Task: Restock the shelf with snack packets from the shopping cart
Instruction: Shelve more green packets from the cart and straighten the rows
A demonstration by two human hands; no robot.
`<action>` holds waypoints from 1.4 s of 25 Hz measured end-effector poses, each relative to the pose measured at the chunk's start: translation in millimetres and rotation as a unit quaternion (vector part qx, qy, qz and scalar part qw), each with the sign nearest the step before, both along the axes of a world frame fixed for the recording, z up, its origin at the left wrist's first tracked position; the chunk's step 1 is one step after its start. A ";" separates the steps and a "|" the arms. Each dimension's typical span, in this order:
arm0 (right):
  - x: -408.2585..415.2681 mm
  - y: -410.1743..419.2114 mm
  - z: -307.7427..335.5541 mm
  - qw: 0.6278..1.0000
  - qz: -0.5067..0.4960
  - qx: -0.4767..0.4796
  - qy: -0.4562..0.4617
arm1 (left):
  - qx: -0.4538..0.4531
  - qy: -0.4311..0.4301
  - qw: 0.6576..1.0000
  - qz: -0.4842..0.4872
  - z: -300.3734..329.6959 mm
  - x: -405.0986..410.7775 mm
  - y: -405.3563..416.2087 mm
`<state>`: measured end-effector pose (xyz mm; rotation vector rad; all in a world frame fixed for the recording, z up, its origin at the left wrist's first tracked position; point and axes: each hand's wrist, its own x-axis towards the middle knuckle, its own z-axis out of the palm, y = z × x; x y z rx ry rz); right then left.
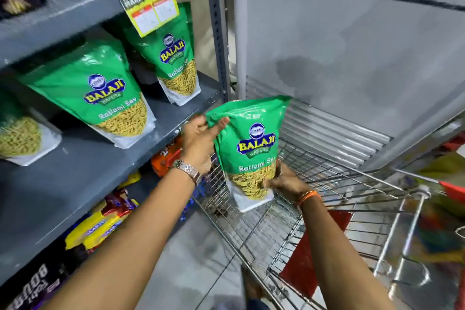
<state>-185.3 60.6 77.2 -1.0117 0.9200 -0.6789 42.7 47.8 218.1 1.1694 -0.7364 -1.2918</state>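
I hold a green Balaji Ratlami Sev packet point(251, 148) upright above the wire shopping cart point(327, 184), just right of the shelf's front edge. My left hand point(198, 141) grips its top left corner. My right hand point(281, 181) pinches its lower right side. On the grey shelf point(105, 158) stand three like packets: one in the middle point(100, 98), one further back right point(171, 58), and one cut off at the left edge point(20, 133).
The cart basket below the packet looks bare wire, with a red flap point(309, 259) low inside. Biscuit packs point(100, 224) and an orange pack point(166, 156) fill the shelf below. A yellow price tag point(148, 5) hangs from the upper shelf. A grey wall stands right.
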 end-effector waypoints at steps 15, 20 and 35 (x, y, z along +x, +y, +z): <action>196.7 -27.8 96.5 0.964 0.225 -0.130 0.062 | 0.002 0.098 0.963 0.251 82.5 179.4 82.3; 325.6 -31.0 116.6 0.935 0.286 -0.202 0.064 | -0.043 0.079 0.927 0.363 110.0 261.4 113.5; 453.8 -36.8 88.0 0.963 0.214 -0.164 -0.003 | -0.091 0.013 0.894 0.439 68.4 374.5 89.8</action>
